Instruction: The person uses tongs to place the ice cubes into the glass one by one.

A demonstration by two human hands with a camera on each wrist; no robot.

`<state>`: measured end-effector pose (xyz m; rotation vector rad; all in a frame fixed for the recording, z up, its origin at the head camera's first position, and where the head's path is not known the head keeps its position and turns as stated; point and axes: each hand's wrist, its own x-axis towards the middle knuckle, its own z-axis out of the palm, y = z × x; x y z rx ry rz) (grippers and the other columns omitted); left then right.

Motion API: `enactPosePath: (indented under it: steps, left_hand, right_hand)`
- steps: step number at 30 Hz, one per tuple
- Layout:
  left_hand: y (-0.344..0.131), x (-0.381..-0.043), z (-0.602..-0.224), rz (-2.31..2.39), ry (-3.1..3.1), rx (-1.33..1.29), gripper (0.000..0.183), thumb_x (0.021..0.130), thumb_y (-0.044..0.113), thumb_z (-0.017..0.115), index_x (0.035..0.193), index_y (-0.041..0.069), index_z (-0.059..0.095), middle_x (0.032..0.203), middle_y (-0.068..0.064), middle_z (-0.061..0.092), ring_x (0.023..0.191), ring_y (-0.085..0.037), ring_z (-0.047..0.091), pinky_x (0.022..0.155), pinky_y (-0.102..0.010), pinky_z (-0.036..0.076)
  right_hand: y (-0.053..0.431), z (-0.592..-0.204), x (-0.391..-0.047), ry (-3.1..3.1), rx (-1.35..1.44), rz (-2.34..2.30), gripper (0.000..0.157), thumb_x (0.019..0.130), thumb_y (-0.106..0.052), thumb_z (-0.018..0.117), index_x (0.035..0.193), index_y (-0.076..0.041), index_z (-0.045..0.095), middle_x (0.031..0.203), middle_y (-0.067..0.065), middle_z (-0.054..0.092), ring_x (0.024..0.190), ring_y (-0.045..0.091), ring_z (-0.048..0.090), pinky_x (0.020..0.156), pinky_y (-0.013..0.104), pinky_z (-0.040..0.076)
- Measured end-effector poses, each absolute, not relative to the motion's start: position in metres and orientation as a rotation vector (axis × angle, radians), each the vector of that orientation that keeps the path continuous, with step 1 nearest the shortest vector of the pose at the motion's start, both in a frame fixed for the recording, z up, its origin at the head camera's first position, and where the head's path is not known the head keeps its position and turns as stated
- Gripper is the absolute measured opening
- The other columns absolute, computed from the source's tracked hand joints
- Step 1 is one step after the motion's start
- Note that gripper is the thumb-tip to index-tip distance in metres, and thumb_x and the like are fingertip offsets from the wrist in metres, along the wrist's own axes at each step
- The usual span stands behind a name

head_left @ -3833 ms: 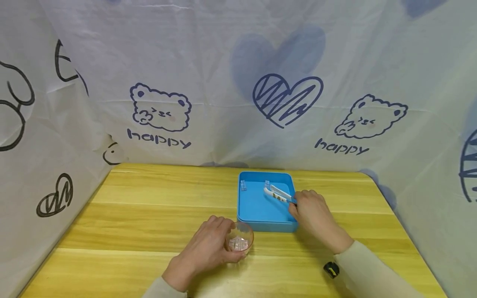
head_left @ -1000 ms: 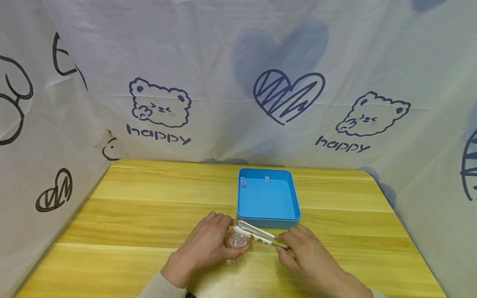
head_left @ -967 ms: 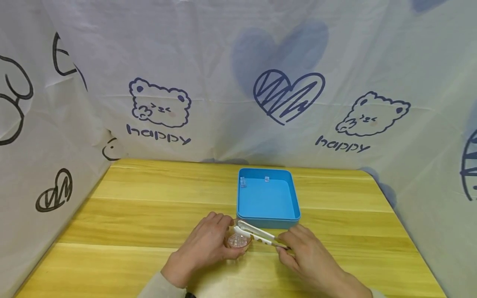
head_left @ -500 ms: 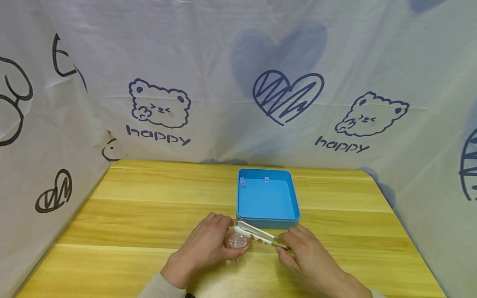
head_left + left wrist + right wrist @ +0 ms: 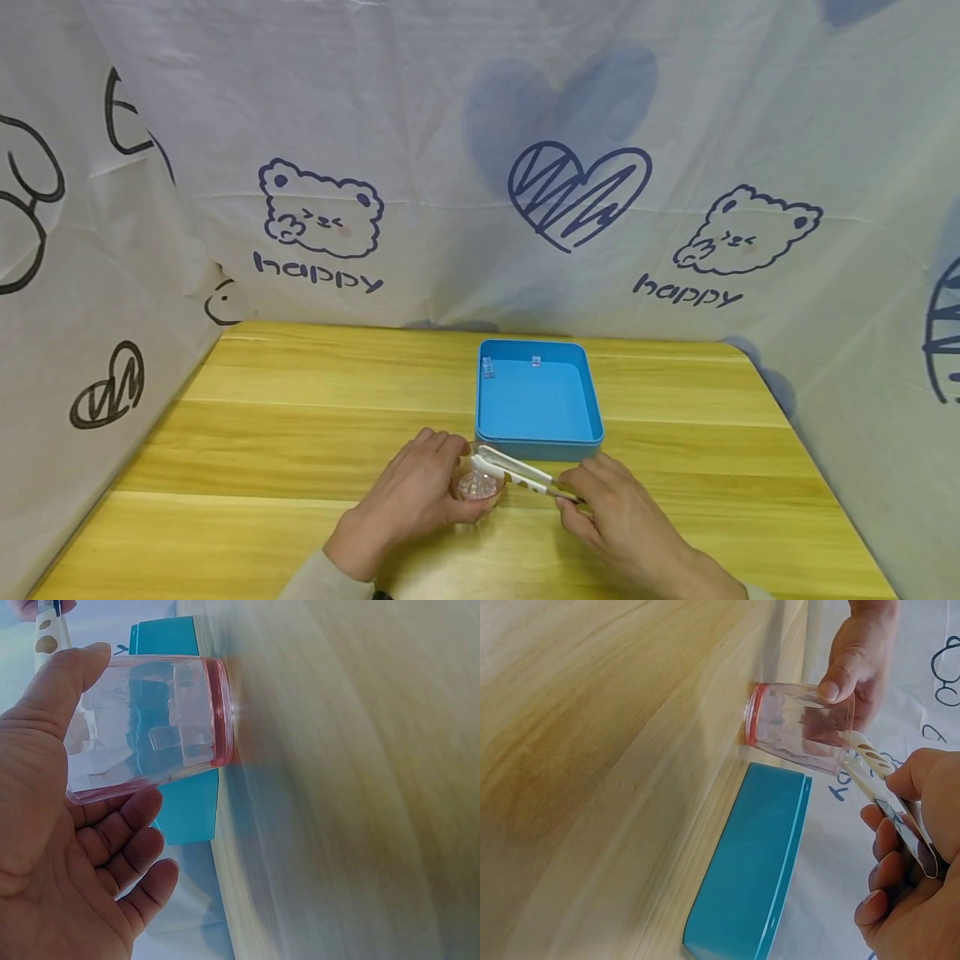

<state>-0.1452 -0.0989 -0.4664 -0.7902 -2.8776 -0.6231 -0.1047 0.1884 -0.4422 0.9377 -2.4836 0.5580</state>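
Note:
My left hand (image 5: pixel 416 492) grips a clear cup (image 5: pixel 219 712) with a pinkish base, thumb on one side and fingers on the other. Several clear cubes (image 5: pixel 166 737) lie in the bottom of the cup. In my right hand (image 5: pixel 622 508) is a pair of tongs (image 5: pixel 525 468) with white ends and brown spots, held between thumb and fingers. The tongs slant down to the left, tips inside the cup's mouth. Close by those tips, another clear cube (image 5: pixel 88 724) shows near the rim in the left wrist view.
Just behind the cup stands a shallow blue box (image 5: pixel 540 451) without a lid. Small clear pieces (image 5: pixel 488 367) lie in its back left corner, and a clear cube (image 5: pixel 536 362) sits by its back wall. A patterned white cloth (image 5: pixel 442 208) hangs behind the wooden table (image 5: pixel 300 450).
Since the earliest frame, my right hand has brought the tongs from inside the blue box forward and left to the cup. Over the last second both hands have stayed in place.

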Motion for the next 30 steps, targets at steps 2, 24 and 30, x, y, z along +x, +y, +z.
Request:
enactPosePath:
  steps: [2,24,30]
  left_hand:
    - [-0.099,-0.145,-0.466,-0.621,-2.876,-0.788,0.06,0.08,0.059,0.085,0.116,0.013,0.069,0.094,0.008,0.062,0.09,-0.012,0.049,0.079,-0.031,0.048]
    - [-0.101,-0.145,-0.468,-0.622,-2.883,-0.806,0.065,0.079,0.059,0.085,0.117,0.01,0.066,0.1,0.004,0.064,0.093,-0.013,0.051,0.082,-0.034,0.051]
    - [-0.102,-0.145,-0.468,-0.622,-2.887,-0.804,0.065,0.079,0.061,0.085,0.117,0.011,0.066,0.098,0.005,0.063,0.093,-0.012,0.05,0.082,-0.033,0.05]
  right_hand:
    - [0.188,-0.442,-0.105,-2.484,0.936,0.561,0.017,0.086,-0.011,0.08,0.097,-0.02,0.071,0.088,-0.016,0.061,0.084,0.001,0.048,0.069,0.024,0.046]
    - [0.211,-0.42,-0.16,-2.618,0.58,0.515,0.006,0.095,-0.011,0.072,0.098,-0.006,0.072,0.087,0.003,0.067,0.079,0.018,0.055,0.074,0.041,0.046]
    - [0.214,-0.42,-0.175,-2.726,0.432,0.51,0.011,0.097,-0.015,0.07,0.097,-0.003,0.071,0.087,0.005,0.067,0.079,0.022,0.054,0.073,0.04,0.043]
